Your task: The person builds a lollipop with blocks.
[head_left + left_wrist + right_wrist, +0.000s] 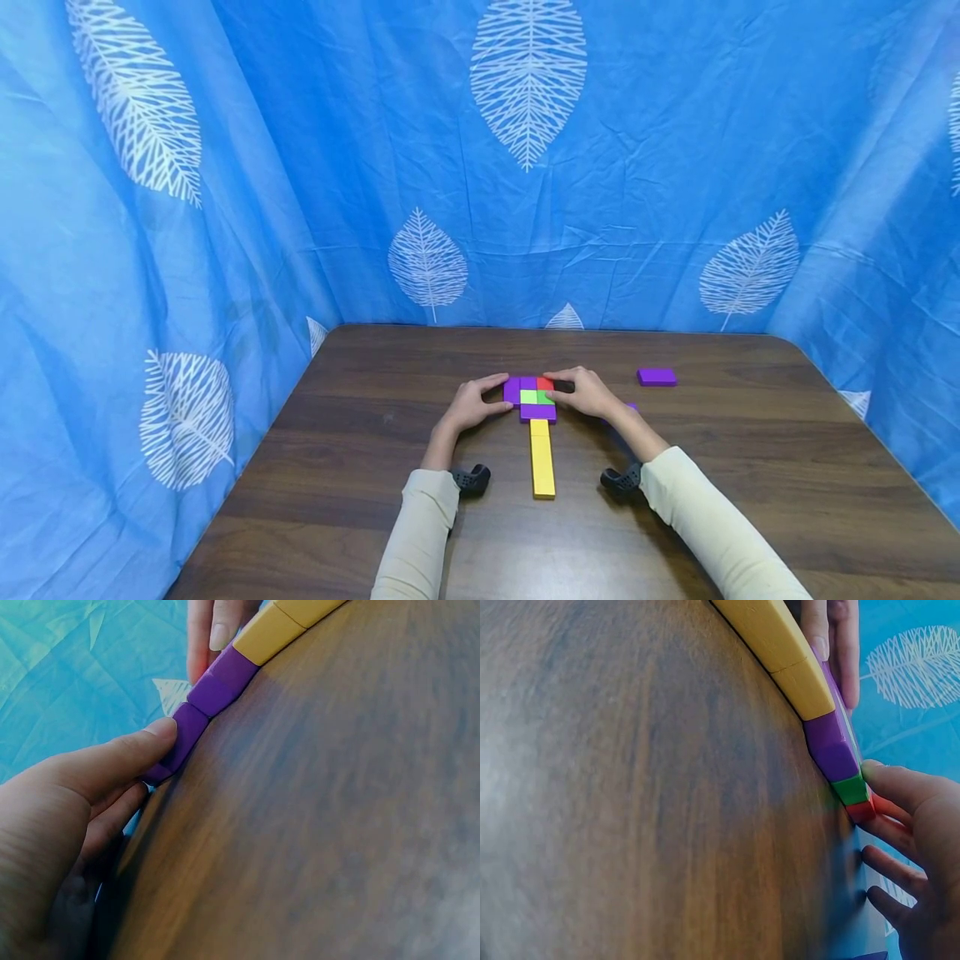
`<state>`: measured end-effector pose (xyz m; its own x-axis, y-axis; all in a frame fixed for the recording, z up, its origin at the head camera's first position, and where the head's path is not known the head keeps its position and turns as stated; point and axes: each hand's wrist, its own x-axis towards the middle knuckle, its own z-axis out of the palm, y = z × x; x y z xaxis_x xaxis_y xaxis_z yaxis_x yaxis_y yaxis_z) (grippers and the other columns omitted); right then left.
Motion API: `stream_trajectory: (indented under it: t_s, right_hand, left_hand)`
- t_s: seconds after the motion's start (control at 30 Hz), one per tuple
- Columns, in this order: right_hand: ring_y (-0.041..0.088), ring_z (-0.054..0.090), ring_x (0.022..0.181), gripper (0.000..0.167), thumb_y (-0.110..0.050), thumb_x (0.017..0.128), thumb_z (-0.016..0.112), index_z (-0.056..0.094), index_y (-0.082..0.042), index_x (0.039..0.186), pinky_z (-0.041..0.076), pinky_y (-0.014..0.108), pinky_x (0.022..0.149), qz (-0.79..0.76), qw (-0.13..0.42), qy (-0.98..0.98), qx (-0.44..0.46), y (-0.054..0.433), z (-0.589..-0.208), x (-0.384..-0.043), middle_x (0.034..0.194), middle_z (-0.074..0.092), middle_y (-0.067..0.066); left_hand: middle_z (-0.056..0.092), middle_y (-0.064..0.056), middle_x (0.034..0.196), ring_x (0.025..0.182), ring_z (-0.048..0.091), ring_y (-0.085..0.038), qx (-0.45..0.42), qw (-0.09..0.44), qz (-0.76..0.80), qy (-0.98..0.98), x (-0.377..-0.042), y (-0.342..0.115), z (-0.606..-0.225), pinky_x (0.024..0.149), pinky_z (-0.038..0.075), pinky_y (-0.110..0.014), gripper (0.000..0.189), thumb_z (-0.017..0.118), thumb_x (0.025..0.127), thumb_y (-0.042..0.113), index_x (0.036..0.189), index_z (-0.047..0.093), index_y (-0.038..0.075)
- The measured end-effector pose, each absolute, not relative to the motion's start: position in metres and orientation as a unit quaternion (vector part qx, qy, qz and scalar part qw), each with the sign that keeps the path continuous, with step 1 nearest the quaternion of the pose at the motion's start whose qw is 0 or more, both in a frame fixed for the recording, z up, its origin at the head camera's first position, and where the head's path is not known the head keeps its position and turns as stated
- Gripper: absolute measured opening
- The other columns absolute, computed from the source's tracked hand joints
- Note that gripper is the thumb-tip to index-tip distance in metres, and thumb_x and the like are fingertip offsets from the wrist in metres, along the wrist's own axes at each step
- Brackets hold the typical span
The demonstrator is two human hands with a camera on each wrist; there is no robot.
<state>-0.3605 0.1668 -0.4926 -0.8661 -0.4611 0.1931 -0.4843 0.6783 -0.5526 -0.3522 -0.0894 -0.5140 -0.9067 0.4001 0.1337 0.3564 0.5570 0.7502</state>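
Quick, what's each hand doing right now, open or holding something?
Left hand: pinching the leftmost purple rectangular block.
Right hand: pinching the red square block and darker green square block between thumb and fingers.

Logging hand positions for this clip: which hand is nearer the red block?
Right: the right hand touches the red block; the left hand is farther off, holding the leftmost purple block.
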Motion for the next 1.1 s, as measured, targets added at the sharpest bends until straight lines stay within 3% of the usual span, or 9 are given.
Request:
stream_trajectory:
  t_s: [0.33,0.67,0.83,0.97,1.1]
  right_hand:
    - [0.034,0.052,0.113,0.047,-0.029,0.085,0.067,0.059,-0.005,0.124,0.038,0.050,0.096,0.317,0.047,-0.911,0.258,0.170,-0.494,-0.357,0.120,0.060,0.015]
    - [0.026,0.057,0.104,0.029,-0.023,0.086,0.066,0.067,-0.012,0.113,0.044,0.048,0.088,0.357,0.118,-0.887,0.270,0.196,-0.479,-0.339,0.111,0.066,0.005]
    - [0.030,0.058,0.103,0.026,-0.022,0.086,0.067,0.069,-0.010,0.110,0.045,0.049,0.086,0.361,0.153,-0.884,0.256,0.220,-0.472,-0.337,0.106,0.067,0.008]
    - [0.033,0.059,0.092,0.026,-0.019,0.086,0.067,0.068,-0.008,0.109,0.046,0.047,0.076,0.351,0.207,-0.885,0.224,0.245,-0.475,-0.341,0.106,0.067,0.012]
    - [0.039,0.056,0.097,0.031,-0.013,0.084,0.068,0.065,-0.004,0.113,0.043,0.051,0.081,0.353,0.251,-0.882,0.185,0.272,-0.481,-0.345,0.111,0.063,0.018]
  left_hand:
    - [0.048,-0.002,0.137,0.129,0.039,-0.021,0.213,0.024,0.422,0.881,-0.351,-0.090,-0.514,0.105,0.031,-0.040,0.058,0.070,0.082,0.035,0.134,0.051,0.016]
    - [0.048,-0.001,0.136,0.128,0.039,-0.021,0.213,0.021,0.424,0.880,-0.352,-0.090,-0.514,0.105,0.032,-0.039,0.059,0.070,0.082,0.035,0.134,0.051,0.015]
    - [0.049,-0.002,0.136,0.128,0.039,-0.021,0.217,0.017,0.423,0.880,-0.352,-0.090,-0.514,0.104,0.032,-0.040,0.059,0.070,0.082,0.035,0.133,0.052,0.014]
    - [0.049,-0.001,0.135,0.128,0.039,-0.020,0.217,0.016,0.420,0.881,-0.352,-0.090,-0.515,0.104,0.032,-0.039,0.059,0.070,0.081,0.036,0.133,0.052,0.015]
    - [0.048,0.000,0.136,0.128,0.039,-0.019,0.218,0.017,0.418,0.882,-0.352,-0.090,-0.516,0.105,0.032,-0.039,0.059,0.070,0.081,0.036,0.133,0.051,0.015]
